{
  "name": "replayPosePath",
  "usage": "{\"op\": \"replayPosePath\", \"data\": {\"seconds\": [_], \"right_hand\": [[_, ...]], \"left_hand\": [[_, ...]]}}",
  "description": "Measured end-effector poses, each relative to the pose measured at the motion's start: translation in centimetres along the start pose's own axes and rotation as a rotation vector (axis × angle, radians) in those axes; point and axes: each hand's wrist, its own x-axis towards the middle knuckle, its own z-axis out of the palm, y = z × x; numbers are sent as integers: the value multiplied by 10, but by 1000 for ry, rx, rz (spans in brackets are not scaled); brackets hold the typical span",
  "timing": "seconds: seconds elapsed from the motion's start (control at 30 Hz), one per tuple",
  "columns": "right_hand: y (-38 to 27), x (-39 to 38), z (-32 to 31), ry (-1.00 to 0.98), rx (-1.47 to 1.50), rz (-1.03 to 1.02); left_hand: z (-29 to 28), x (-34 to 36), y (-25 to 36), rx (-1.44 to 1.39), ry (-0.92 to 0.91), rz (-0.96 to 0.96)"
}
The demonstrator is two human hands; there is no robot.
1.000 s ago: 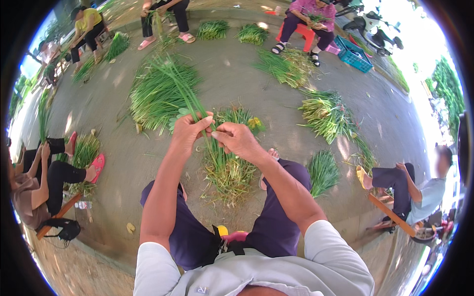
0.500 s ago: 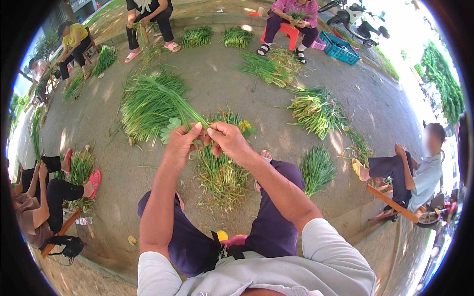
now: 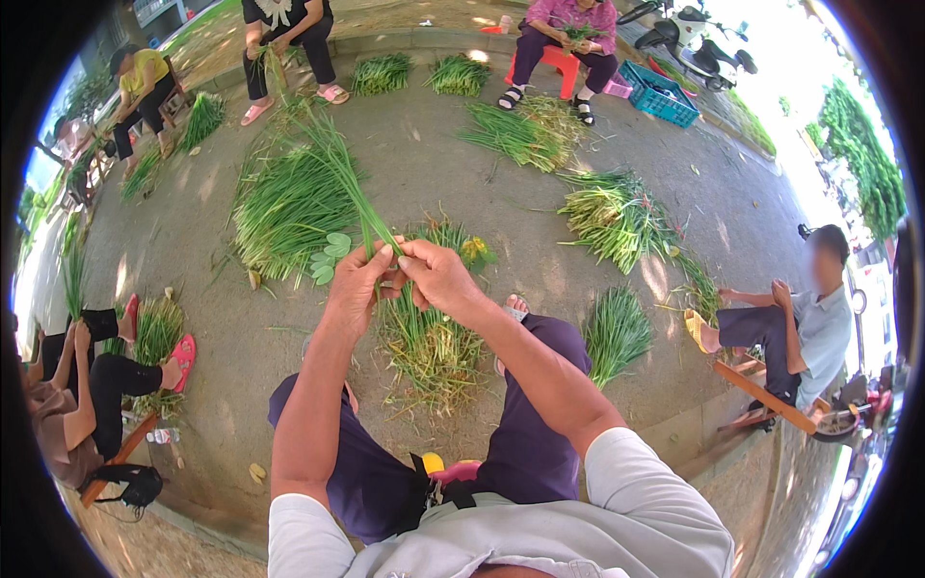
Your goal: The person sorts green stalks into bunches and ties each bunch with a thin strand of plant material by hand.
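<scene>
My left hand (image 3: pixel 358 287) and my right hand (image 3: pixel 436 277) meet in front of my knees, both pinched on long green stems (image 3: pixel 349 188) that fan up and away from me. Below them lies a loose pile of green stems and yellowish trimmings (image 3: pixel 434 358). Just beyond, to the left, is a big heap of long green stems (image 3: pixel 289 207), with round-leafed greenery (image 3: pixel 330 255) at its near edge. A yellow flower (image 3: pixel 474 250) shows behind my right hand.
People sit around me: at left (image 3: pixel 87 385), at right (image 3: pixel 814 328) and along the far side (image 3: pixel 578 34). More bundles of greens (image 3: pixel 617 217) lie on the pavement (image 3: pixel 462 154). A teal crate (image 3: pixel 660 91) and scooter (image 3: pixel 699 48) stand at back right.
My hands stay together on the stems, shifted slightly left and down since a second ago; the stems dipped leftward, then rose again. The seated person at right has shifted, raising their head slightly.
</scene>
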Motion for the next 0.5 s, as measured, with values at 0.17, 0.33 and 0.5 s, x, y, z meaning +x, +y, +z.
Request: {"op": "replayPosePath", "data": {"seconds": [0.17, 0.33, 0.5], "right_hand": [[3, -1, 7, 130, -138, -61], [19, 8, -8, 403, -490, -92], [15, 14, -18, 408, -150, -28]], "left_hand": [[1, 2, -2, -36, 17, -15], [-1, 2, 6, -96, 97, -20], [-17, 10, 5, -188, 147, 7]]}}
